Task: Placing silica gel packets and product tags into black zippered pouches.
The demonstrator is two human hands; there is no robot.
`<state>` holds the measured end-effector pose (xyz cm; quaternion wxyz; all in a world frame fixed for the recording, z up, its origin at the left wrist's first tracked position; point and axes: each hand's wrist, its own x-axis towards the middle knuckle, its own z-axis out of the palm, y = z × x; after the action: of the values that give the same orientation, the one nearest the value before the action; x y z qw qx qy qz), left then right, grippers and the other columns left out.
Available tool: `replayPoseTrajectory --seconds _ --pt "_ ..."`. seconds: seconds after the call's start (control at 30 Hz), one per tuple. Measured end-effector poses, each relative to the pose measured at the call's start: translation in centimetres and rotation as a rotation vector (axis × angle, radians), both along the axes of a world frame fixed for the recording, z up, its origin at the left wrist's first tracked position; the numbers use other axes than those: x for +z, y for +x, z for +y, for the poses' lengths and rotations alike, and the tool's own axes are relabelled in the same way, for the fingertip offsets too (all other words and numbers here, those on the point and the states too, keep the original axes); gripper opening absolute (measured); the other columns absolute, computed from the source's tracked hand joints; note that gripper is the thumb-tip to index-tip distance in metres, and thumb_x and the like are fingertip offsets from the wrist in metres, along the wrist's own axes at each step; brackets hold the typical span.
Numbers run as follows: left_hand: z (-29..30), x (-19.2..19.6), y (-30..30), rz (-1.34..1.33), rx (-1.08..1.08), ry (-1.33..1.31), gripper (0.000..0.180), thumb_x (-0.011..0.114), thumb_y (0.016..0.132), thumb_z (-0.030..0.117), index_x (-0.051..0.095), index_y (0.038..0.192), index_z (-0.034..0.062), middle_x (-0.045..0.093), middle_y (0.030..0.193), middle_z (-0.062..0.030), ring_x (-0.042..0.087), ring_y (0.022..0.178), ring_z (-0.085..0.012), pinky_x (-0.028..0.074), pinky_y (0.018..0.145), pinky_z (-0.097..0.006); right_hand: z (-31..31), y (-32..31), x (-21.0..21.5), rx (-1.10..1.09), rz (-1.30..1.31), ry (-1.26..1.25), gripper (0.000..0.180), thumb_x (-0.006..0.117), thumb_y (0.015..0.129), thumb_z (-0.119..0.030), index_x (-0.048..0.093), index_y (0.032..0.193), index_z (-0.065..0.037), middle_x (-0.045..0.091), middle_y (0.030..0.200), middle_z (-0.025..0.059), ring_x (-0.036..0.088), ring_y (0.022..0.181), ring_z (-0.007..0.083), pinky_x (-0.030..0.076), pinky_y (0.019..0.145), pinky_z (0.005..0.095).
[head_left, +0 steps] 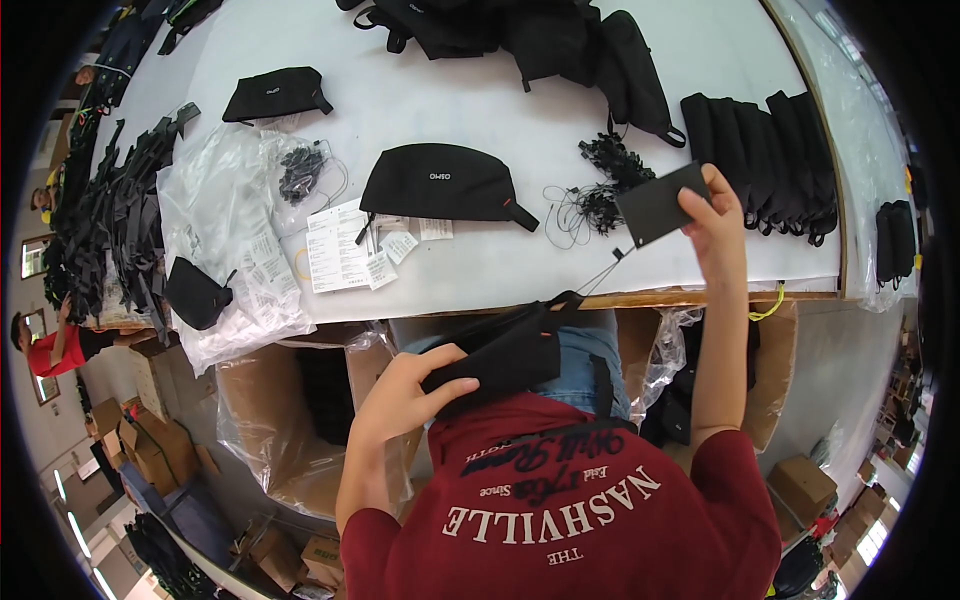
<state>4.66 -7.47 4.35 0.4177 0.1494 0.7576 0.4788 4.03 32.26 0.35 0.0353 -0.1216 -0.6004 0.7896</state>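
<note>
My left hand (412, 392) is closed on a black zip pouch (505, 358) held against my lap, just below the table edge. Between thumb and fingers of my raised right hand (714, 222) is a flat black hang tag (660, 207). A thin dark cord (606, 270) runs from the tag down to the loop at the pouch's end. On the table ahead lies another black pouch (437, 182), with white paper labels (400, 245) sticking out beneath it. Beside the tag is a tangled bunch of black cords (603, 200).
A clear plastic bag (235, 290) with a small black pouch (197, 293) on it lies at the left, beside heaped black straps (130, 215). Black bags (550, 45) pile up at the far side; a row of pouches (760, 165) lies right. Cardboard boxes (285, 410) stand under the table.
</note>
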Motion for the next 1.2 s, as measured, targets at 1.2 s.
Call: replayPoseTrajectory --seconds 1.2 --pt "3.5 1.0 -2.1 0.684 -0.263 0.001 0.018 0.071 0.072 0.014 0.067 0.088 0.0064 0.051 0.116 -0.0141 0.055 0.100 -0.0309 0.046 0.083 -0.036 -12.3 1.1 5.4 0.186 -0.100 0.326 0.015 0.067 0.085 -0.014 0.064 0.079 0.000 0.045 0.059 -0.0051 0.037 0.055 0.0030 0.029 0.048 0.0229"
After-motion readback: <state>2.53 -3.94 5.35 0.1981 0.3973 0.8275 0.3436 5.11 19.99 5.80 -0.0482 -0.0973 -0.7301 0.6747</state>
